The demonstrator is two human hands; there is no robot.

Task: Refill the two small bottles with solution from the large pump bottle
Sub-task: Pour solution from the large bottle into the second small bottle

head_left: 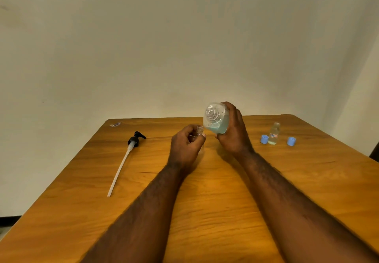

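Held above mid-desk: small bottle, pinched near its neck by left grip; big bottle, wrapped in right grip, tipped, neck open. Probably thin-walled, squashy, part full — best held round the body. Far right, second small bottle upright on desk.

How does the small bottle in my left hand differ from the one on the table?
The held bottle is gripped by the left hand, only its neck showing; the table bottle stands upright, untouched. The table bottle shows a label and liquid; the held bottle's contents are hidden. Both are uncapped.
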